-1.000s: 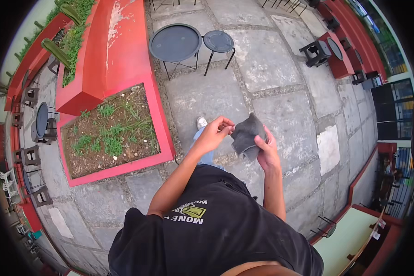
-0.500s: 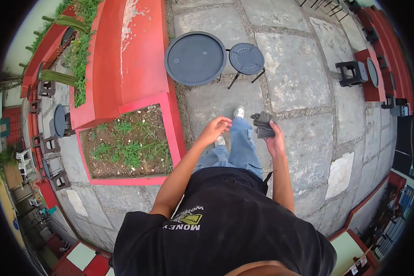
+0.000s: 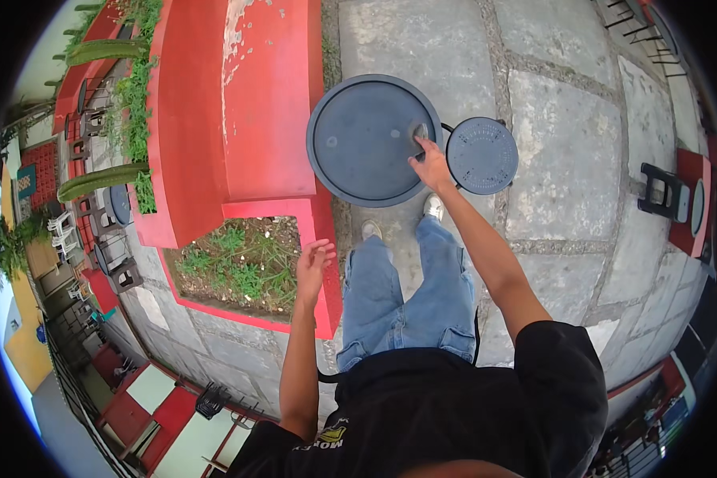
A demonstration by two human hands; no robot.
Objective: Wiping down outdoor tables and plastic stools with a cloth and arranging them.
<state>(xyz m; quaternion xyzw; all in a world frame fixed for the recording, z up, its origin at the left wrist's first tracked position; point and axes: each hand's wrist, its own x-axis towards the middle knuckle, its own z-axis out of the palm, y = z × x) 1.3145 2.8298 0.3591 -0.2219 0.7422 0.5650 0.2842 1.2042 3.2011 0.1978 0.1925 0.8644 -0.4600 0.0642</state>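
Note:
A round dark grey table [image 3: 366,179] stands in front of me, with a raised rim. Over its right side reaches my right hand [image 3: 433,165], thumb and index finger apart. At the index fingertip is a small, blurred greyish shape [image 3: 421,130]; whether it is an object or a reflection I cannot tell. The dark folded fabric seen earlier does not show in either hand. My left hand [image 3: 315,271] hangs in front of the pink planter edge, its fingers loosely bent and apart, holding nothing.
A round dark stool [image 3: 482,155] stands close against the table's right side. To the left run a red bench [image 3: 267,119] and a planter bed [image 3: 239,271] with green weeds. Stone slabs [image 3: 562,159] pave the ground. Another dark stool [image 3: 663,193] stands far right.
I have come closer to the table. My right hand has moved forward over it, and the dark folded fabric it held is out of sight. My left hand has drawn back and left.

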